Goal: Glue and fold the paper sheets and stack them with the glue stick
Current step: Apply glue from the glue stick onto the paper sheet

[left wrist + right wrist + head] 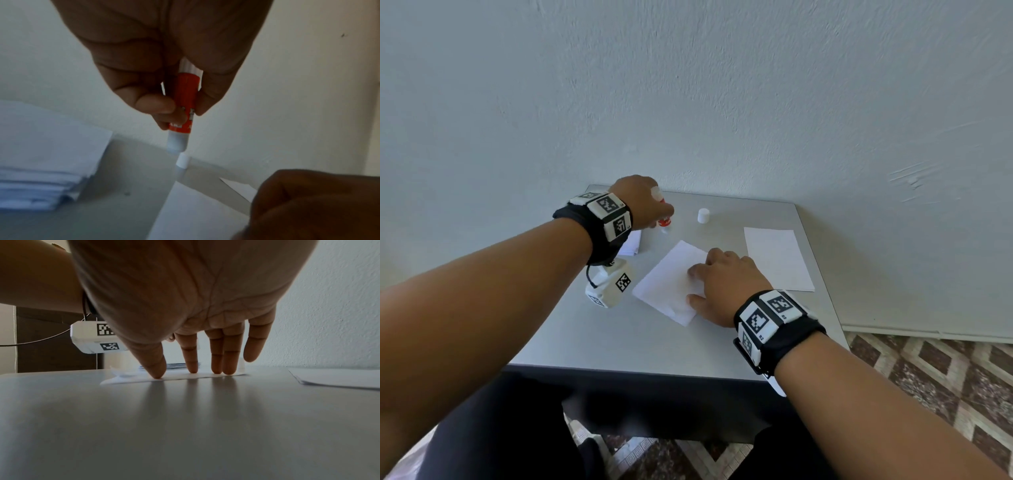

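Observation:
My left hand [643, 202] grips a red glue stick [184, 104] [664, 219], uncapped, its white tip pointing down just above the table past the far corner of a white paper sheet [671, 281]. My right hand [719, 284] presses that sheet flat with straight fingertips [193, 369] spread on it; the sheet [185, 378] lies skewed in the middle of the grey table [619, 335]. The white cap [703, 216] [182, 163] stands alone near the table's far edge.
A stack of folded white sheets [41, 170] [631, 243] lies at the far left, partly behind my left wrist. Flat unfolded sheets [777, 258] [339, 378] lie at the right. The wall rises right behind the table. Patterned floor shows to the right.

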